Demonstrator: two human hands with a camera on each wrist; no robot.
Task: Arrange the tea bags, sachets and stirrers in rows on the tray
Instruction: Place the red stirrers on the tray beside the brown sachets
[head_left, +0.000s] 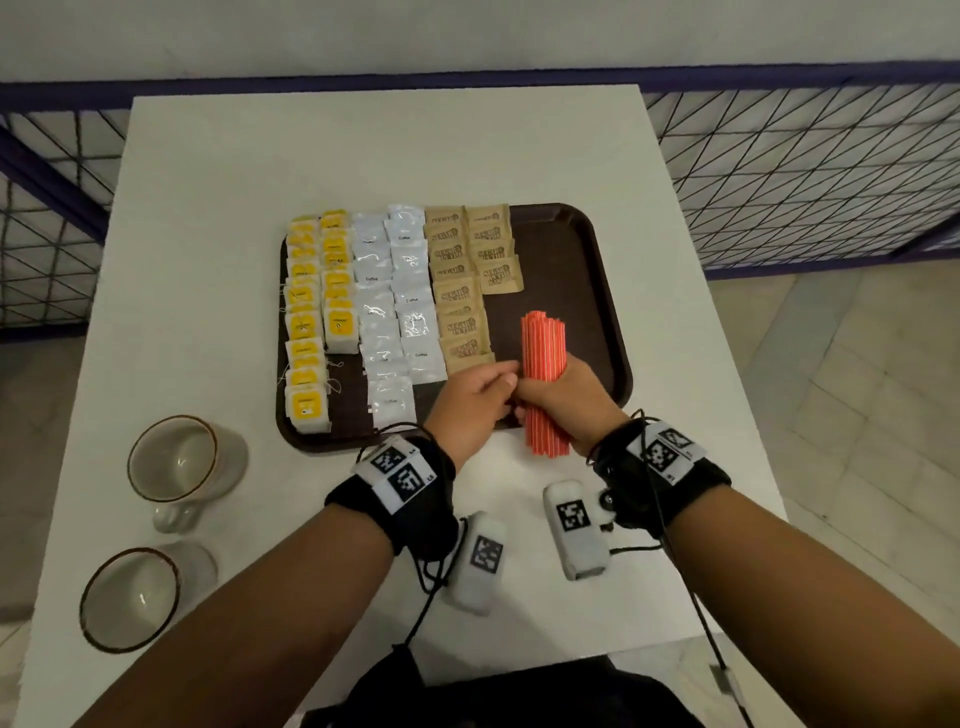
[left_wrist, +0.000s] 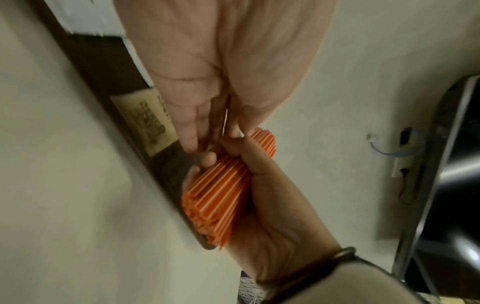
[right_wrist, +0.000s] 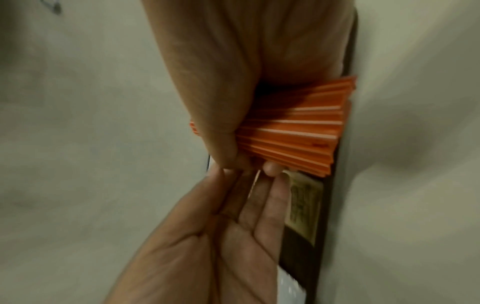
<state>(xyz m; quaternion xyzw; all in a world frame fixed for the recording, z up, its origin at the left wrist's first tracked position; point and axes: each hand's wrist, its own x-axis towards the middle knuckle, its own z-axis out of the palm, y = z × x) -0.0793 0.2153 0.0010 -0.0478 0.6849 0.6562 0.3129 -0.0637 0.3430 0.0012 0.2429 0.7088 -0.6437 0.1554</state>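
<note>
A brown tray (head_left: 561, 270) holds two columns each of yellow tea bags (head_left: 311, 322), white coffee sachets (head_left: 395, 301) and brown sugar sachets (head_left: 462, 291). My right hand (head_left: 566, 400) grips a thick bundle of orange stirrers (head_left: 543, 343) over the tray's front right part. My left hand (head_left: 478, 400) reaches in from the left, its straight fingers touching the bundle beside the right hand's fingertips. The left wrist view shows the stirrers (left_wrist: 218, 189) in the right hand (left_wrist: 272, 205). In the right wrist view the left hand (right_wrist: 246, 216) lies palm up below the stirrers (right_wrist: 293, 131).
Two glass cups (head_left: 176, 457) (head_left: 135, 592) lie on the white table (head_left: 363, 156) at the front left. The tray's right third is bare. A dark mesh railing runs behind and beside the table. The table's right edge is close to the tray.
</note>
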